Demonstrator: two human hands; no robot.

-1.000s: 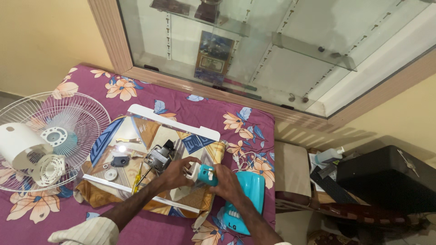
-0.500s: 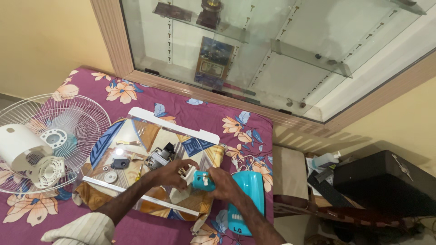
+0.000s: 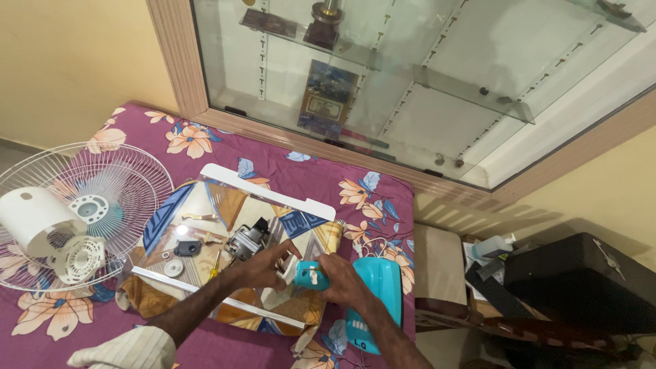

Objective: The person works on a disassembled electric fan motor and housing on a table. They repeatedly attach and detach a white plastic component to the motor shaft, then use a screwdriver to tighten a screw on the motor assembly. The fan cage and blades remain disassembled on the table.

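Head view: white-framed patterned tray (image 3: 311, 202) on floral bedspread (image 3: 273, 160); framed picture (image 3: 326, 101) behind cabinet glass. Small teal fan part (image 3: 311, 275), white knob on front, over tray's right end, fingers of left hand (image 3: 263, 265) and right hand (image 3: 345, 285) closed around it. Teal housing (image 3: 383, 290) at bed's right edge; fan grille (image 3: 102, 198) left.

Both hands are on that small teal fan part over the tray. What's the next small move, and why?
Probably set the teal part down on the tray beside the motor. Left hand and right hand both grip it in mid-air, and the screwdriver lies out of hand.
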